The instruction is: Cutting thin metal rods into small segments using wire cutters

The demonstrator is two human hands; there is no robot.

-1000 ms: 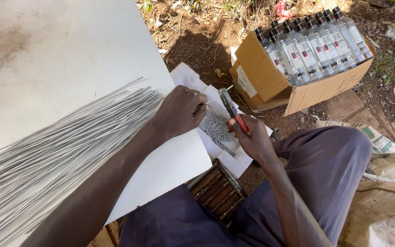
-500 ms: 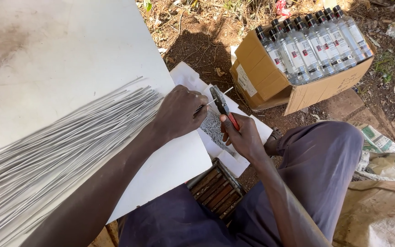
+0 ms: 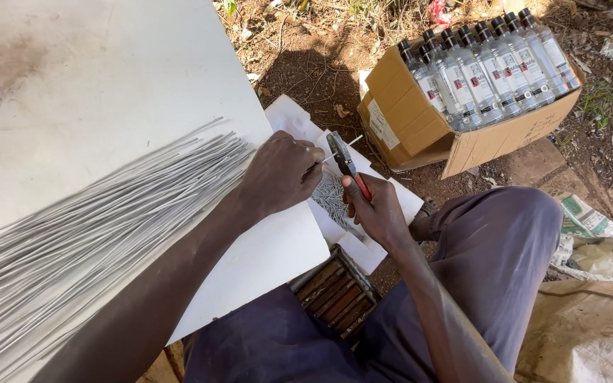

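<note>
The left hand (image 3: 278, 174) is closed, pinching one thin metal rod (image 3: 336, 153) at the edge of the white worktop (image 3: 72, 78), the rod's tip poking out to the right. The right hand (image 3: 376, 209) is wrapped tight round red-handled pliers (image 3: 345, 164), whose head sits right at that tip. Beneath them lies a small heap of cut pieces (image 3: 333, 198) on white paper (image 3: 292, 117). A big fan of long rods (image 3: 86, 220) spreads across the worktop. That rod looks light, stiff yet springy, and probably slick, so it is best pinched close to the pliers. A cardboard box of bottles (image 3: 484, 71) stands beyond on the dirt.
</note>
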